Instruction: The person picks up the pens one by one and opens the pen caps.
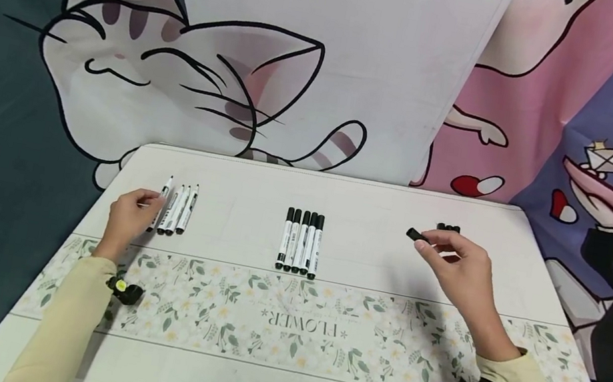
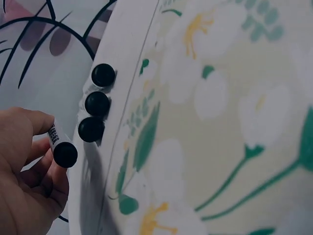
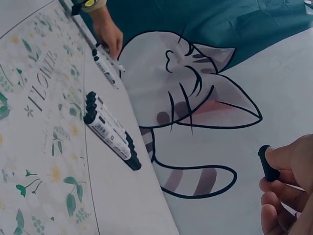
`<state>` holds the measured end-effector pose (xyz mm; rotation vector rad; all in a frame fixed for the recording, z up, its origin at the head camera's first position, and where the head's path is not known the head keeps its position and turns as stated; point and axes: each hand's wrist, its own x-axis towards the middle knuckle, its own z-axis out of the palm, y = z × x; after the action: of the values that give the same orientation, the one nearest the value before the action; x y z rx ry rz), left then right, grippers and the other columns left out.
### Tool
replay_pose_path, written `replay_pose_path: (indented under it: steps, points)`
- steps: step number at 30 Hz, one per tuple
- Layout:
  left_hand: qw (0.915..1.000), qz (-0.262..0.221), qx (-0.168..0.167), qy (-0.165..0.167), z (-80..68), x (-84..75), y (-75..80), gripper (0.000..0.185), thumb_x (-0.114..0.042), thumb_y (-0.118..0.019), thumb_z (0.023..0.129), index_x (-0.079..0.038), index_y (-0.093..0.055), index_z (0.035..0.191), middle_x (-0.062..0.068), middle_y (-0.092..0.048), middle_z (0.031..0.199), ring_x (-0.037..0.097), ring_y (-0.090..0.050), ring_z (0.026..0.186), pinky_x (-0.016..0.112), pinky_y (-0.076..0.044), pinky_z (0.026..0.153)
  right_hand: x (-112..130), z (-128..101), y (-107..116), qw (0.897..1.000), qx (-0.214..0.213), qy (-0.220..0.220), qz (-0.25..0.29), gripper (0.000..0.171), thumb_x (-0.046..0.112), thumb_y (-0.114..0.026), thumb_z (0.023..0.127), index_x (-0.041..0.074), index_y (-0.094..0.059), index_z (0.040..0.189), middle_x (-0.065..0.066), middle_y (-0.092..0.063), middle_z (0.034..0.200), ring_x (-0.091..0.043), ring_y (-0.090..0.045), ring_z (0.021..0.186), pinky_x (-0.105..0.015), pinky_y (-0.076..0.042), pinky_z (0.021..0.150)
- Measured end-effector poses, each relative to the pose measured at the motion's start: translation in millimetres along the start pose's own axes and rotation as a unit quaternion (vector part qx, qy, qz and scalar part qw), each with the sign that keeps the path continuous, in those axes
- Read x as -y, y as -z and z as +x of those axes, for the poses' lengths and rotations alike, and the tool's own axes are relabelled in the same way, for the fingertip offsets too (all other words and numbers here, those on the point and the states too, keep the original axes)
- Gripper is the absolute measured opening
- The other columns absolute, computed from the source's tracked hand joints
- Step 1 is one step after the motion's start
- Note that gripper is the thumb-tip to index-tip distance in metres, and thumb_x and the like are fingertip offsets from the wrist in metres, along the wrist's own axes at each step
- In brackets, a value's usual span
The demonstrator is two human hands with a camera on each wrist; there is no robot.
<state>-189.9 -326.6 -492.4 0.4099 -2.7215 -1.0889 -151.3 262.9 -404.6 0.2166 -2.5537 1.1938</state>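
My left hand (image 1: 149, 200) pinches an uncapped white marker (image 1: 161, 204) at the left of the white table (image 1: 369, 255). Three more uncapped markers (image 1: 180, 210) lie just right of it. In the left wrist view the left hand (image 2: 46, 144) holds the marker's black end (image 2: 65, 154) beside the three other marker ends (image 2: 97, 103). My right hand (image 1: 427, 240) hovers over the table's right side and pinches a black cap (image 1: 415, 234). The right wrist view shows that cap (image 3: 268, 164) between the thumb and fingers of the right hand (image 3: 278, 169). A few loose black caps (image 1: 449, 228) lie just behind that hand.
Several capped black-and-white markers (image 1: 300, 242) lie side by side at the table's middle, also seen as capped markers (image 3: 110, 129) in the right wrist view. A floral runner (image 1: 285, 319) crosses the table near me. Cartoon cloth backdrops hang behind the far edge.
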Motion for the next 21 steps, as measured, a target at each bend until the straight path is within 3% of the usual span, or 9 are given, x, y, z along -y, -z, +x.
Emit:
replay_pose_path:
  steps: [7, 15, 21]
  points:
    - [0.9999, 0.005, 0.013, 0.008, 7.5, 8.9, -5.4, 0.049, -0.042, -0.057, 0.104, -0.001, -0.066, 0.128, 0.019, -0.069, 0.113, 0.028, -0.065, 0.095, 0.021, -0.046, 0.063, -5.1, 3.4, 3.8, 0.999, -0.006, -0.022, 0.038, 0.027, 0.025, -0.075, 0.096, 0.006, -0.075, 0.115, 0.014, -0.07, 0.092, 0.0, -0.062, 0.087, -0.013, -0.048, 0.076]
    - [0.9996, 0.017, 0.019, 0.009, 9.6, 10.2, -7.4, 0.049, -0.042, -0.058, 0.103, 0.001, -0.067, 0.126, 0.02, -0.069, 0.112, 0.032, -0.065, 0.097, 0.028, -0.046, 0.071, -5.7, 1.9, 4.1, 0.998, -0.008, -0.032, 0.052, 0.029, 0.025, -0.075, 0.096, 0.005, -0.075, 0.116, 0.013, -0.07, 0.094, -0.001, -0.062, 0.086, -0.013, -0.048, 0.076]
    - [0.9997, 0.016, 0.017, 0.002, 7.9, 9.7, -8.1, 0.048, -0.042, -0.06, 0.103, 0.001, -0.067, 0.124, 0.019, -0.068, 0.11, 0.031, -0.065, 0.093, 0.028, -0.047, 0.069, -7.2, 1.3, 3.4, 0.997, -0.026, -0.042, 0.058, 0.027, 0.022, -0.075, 0.096, 0.005, -0.075, 0.116, 0.016, -0.068, 0.092, -0.002, -0.061, 0.085, -0.013, -0.046, 0.073]
